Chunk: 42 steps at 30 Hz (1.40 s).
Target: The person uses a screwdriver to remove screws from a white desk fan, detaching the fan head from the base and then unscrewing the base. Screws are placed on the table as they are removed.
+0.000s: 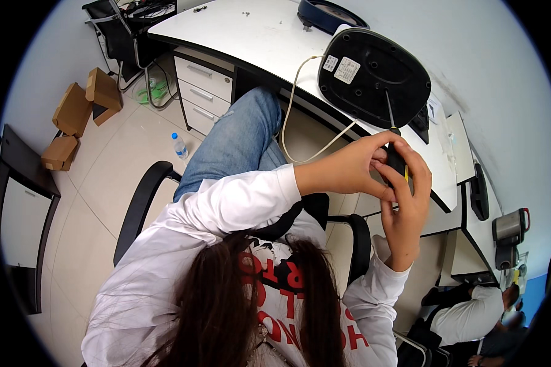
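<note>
A black oval appliance base [373, 76] lies underside up on the white desk, with two white labels, recessed holes and a pale cord coming from its left side. A screwdriver [391, 113] with a long metal shaft and a black and yellow handle stands with its tip at a hole in the lower part of that underside. Around the handle, my left hand [343, 164] is closed with its fingers curled. My right hand [411, 199] also grips the handle, its fingers meeting those of my left hand. The handle is partly hidden by fingers.
At the desk's far edge lies a dark blue round part [333, 15] with small loose pieces left of it. The pale cord [292, 101] loops below the desk edge. A water bottle [179, 147] and cardboard boxes [71, 110] stand on the floor. Another person [471, 315] sits at lower right.
</note>
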Each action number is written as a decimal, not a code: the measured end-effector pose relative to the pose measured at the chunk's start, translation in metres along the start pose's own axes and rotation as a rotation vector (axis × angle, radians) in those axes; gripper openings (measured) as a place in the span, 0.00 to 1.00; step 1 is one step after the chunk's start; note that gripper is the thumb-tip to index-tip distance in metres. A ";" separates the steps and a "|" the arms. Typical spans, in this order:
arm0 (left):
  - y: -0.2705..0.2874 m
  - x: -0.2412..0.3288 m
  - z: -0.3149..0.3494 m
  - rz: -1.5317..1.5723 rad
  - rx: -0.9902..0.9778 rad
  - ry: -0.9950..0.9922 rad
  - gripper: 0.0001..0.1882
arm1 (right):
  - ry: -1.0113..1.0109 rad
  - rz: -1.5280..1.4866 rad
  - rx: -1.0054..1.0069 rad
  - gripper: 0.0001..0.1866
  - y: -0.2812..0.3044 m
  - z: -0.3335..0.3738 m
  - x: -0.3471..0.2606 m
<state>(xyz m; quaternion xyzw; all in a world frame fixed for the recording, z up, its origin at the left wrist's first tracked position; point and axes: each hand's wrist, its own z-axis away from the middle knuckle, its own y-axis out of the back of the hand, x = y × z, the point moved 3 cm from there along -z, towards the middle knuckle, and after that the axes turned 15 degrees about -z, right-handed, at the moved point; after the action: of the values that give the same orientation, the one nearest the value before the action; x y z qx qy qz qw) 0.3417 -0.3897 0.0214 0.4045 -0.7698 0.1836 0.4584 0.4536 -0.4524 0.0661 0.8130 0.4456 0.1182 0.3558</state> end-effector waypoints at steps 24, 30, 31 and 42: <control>0.007 0.014 0.003 -0.256 0.045 -0.004 0.41 | -0.054 -0.050 0.114 0.24 -0.007 -0.001 -0.002; 0.005 0.013 0.003 -0.112 0.058 0.052 0.40 | -0.149 -0.087 0.335 0.20 -0.005 0.016 0.008; 0.005 0.013 0.003 -0.066 0.068 0.051 0.40 | -0.116 -0.071 0.341 0.19 -0.002 0.014 0.005; 0.006 0.009 0.002 -0.046 0.046 0.002 0.40 | 0.034 0.021 0.197 0.21 -0.002 0.001 -0.007</control>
<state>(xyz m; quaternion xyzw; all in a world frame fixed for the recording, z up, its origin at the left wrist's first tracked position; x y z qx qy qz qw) 0.3338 -0.3915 0.0290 0.4323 -0.7555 0.1909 0.4539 0.4485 -0.4578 0.0647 0.8466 0.4524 0.0912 0.2651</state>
